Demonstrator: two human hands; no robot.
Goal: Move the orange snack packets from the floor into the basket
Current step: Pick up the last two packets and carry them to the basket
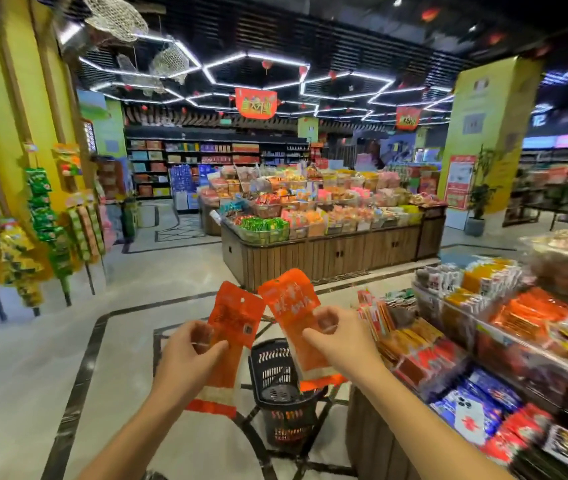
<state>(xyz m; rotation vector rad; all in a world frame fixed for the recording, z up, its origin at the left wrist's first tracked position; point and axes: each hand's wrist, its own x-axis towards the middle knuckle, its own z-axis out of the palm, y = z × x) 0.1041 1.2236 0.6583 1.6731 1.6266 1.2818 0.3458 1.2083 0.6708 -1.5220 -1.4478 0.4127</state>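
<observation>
My left hand (187, 355) grips one orange snack packet (230, 327) by its side and holds it upright in front of me. My right hand (336, 336) pinches a second orange snack packet (291, 299), tilted a little to the left. The tops of the two packets almost touch. Below and between my hands a black plastic basket (277, 415) stands on the floor, and orange packets show through its slotted wall. The lower end of the right packet hangs over the basket's rim.
A shelf unit (483, 358) packed with red, orange and blue snack bags runs along my right. A wooden display island (327, 251) stands ahead across the tiled floor. Racks of hanging bags (47, 223) line the yellow wall on the left.
</observation>
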